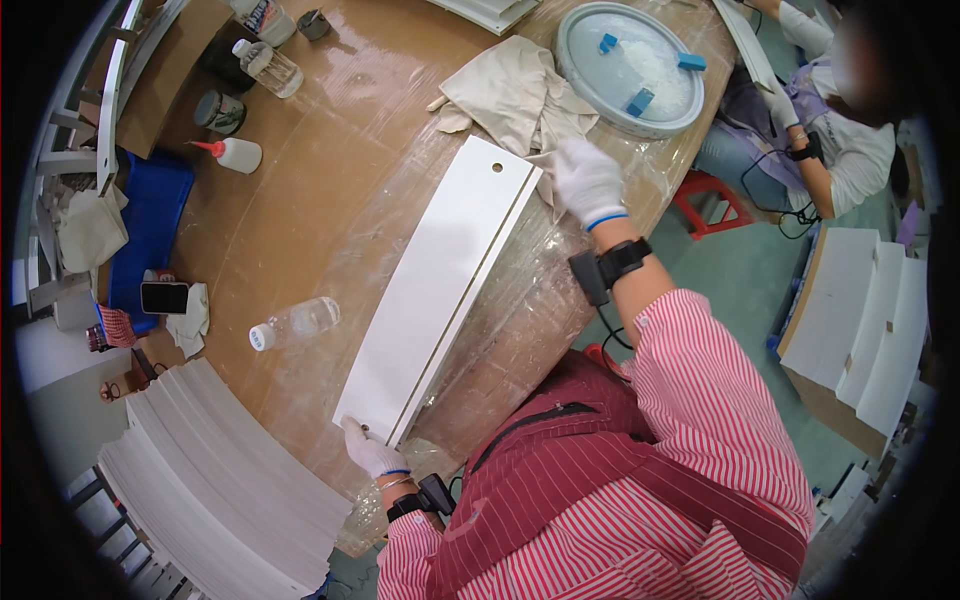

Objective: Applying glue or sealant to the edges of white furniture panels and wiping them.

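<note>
A long white panel point(435, 285) lies slantwise on the plastic-covered table, with a groove along its right side and a small hole near its far end. My left hand point(370, 450), in a white glove, grips the panel's near end. Beside the far end is my right hand point(588, 180), also gloved and slightly blurred. It is against the edge of a crumpled beige cloth point(515, 95); its fingers are hidden, so I cannot tell whether it grips the cloth. A round grey lid point(590, 85) behind the cloth carries white powder and several blue blocks.
A clear bottle point(300, 322) lies left of the panel. Farther left stand a red-tipped glue bottle point(240, 155), a jar point(220, 112) and a blue bin point(150, 215). Stacked white panels point(235, 470) are at lower left. A co-worker point(840, 150) sits at right near a red stool point(712, 205).
</note>
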The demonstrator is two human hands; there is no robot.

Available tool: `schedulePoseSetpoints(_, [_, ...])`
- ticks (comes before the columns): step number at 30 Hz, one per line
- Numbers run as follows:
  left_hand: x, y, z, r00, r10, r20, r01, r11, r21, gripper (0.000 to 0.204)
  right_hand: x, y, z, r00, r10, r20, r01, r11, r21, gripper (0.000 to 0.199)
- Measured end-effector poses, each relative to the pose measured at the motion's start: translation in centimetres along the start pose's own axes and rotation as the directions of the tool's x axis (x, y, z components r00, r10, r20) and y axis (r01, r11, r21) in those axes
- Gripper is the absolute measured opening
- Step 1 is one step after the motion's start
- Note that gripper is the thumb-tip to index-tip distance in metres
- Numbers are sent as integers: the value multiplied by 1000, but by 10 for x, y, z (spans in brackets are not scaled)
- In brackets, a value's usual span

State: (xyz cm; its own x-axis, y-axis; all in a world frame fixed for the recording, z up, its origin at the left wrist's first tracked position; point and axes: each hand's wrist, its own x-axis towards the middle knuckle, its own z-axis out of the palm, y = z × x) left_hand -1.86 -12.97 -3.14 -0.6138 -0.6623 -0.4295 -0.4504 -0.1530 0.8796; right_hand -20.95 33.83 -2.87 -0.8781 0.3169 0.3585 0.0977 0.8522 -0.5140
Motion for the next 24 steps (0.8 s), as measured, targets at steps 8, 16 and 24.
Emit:
schedulePoseSetpoints(8, [-7, 10, 12, 996, -74, -46, 72, 997, -42, 48, -61, -58, 4, 858, -346, 379, 303, 938, 168, 13])
schedulePoseSetpoints(16, [-6, 11, 12, 992, -90, -84, 88, 996, -21, 52, -2, -11, -9, 986, -164, -29, 167, 959, 228, 11])
schedulePoseSetpoints(24, [-4, 5, 10, 997, -46, -64, 43, 998, -46, 47, 15, 7, 0, 986, -157, 54, 155, 987, 37, 16])
